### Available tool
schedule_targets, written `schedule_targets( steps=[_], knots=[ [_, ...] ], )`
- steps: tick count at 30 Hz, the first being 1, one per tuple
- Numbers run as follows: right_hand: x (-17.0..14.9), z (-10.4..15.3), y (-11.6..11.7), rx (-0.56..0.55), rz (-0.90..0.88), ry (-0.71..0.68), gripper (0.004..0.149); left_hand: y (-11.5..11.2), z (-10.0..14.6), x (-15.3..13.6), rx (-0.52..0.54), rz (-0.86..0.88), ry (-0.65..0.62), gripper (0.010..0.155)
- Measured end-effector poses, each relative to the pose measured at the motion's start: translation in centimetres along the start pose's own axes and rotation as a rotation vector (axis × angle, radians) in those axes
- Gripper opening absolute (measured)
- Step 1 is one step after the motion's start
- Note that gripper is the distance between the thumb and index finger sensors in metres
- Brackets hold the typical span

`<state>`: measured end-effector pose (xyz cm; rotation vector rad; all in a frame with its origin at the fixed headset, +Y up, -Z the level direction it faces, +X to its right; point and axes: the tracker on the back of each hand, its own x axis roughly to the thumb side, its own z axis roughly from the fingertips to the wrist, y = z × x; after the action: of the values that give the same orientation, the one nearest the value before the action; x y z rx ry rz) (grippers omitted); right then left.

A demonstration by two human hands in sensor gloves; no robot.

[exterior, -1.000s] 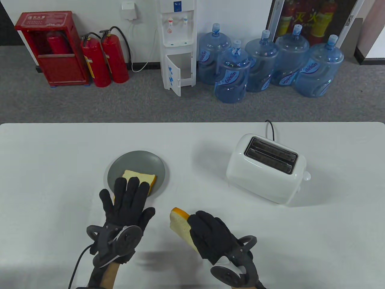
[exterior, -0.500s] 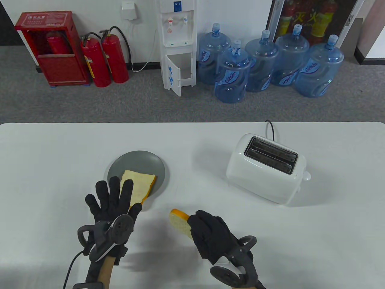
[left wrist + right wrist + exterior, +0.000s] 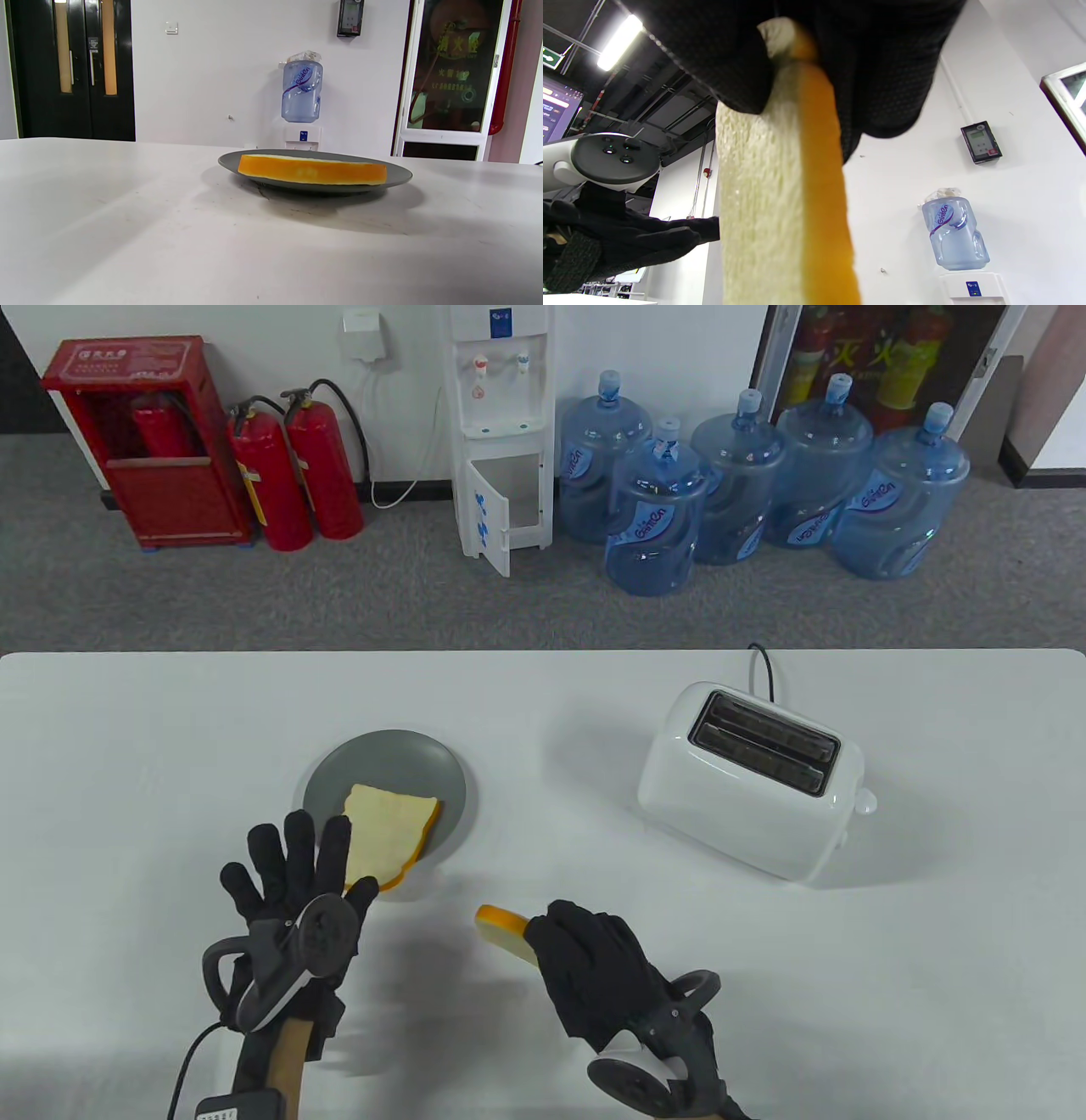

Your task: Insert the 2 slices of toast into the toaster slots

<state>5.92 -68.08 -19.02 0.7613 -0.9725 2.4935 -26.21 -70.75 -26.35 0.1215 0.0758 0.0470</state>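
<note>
A slice of toast (image 3: 393, 833) (image 3: 312, 169) lies flat on a grey plate (image 3: 382, 763) (image 3: 398, 176) left of the table's middle. My left hand (image 3: 293, 869) hovers at the plate's near-left edge, fingers spread and straight, holding nothing. My right hand (image 3: 585, 959) grips a second slice of toast (image 3: 502, 929) (image 3: 780, 203) above the table near the front, with the crust end sticking out to the left. The white toaster (image 3: 751, 780) stands at the right, both slots showing empty and dark.
A black cord (image 3: 761, 666) runs from the toaster's back to the far table edge. Beyond the table stand several blue water jugs (image 3: 653, 517), a water dispenser (image 3: 501, 432) and red fire extinguishers (image 3: 297, 475).
My left hand has drawn back toward me and to the left, off the toast on the plate. My right hand with its slice has stayed nearly still, tilting the slice slightly.
</note>
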Motion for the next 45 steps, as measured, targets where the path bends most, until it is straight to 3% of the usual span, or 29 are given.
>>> schedule_targets(
  steps=[9,18,27,35,45],
  knots=[
    [-0.7,-2.7,-3.8,-0.062,-0.036,0.022,0.052,0.3,0.3,1.1,0.000,0.015,-0.039,0.070],
    [-3.6,-9.0,-10.7,-0.113,0.086,-0.004,0.052,0.4,0.4,1.3,-0.007,0.018,-0.043,0.070],
    [-7.6,-14.8,-16.6,-0.205,0.102,0.170,0.052,0.3,0.3,1.2,-0.016,0.002,-0.043,0.070],
    [-11.9,-16.5,-18.3,-0.222,0.122,0.384,0.052,0.2,0.3,1.1,-0.017,0.000,-0.039,0.070],
    [-15.7,-18.0,-17.3,-0.161,0.176,0.553,0.052,-0.2,0.1,0.7,-0.038,-0.002,-0.032,0.070]
  ],
)
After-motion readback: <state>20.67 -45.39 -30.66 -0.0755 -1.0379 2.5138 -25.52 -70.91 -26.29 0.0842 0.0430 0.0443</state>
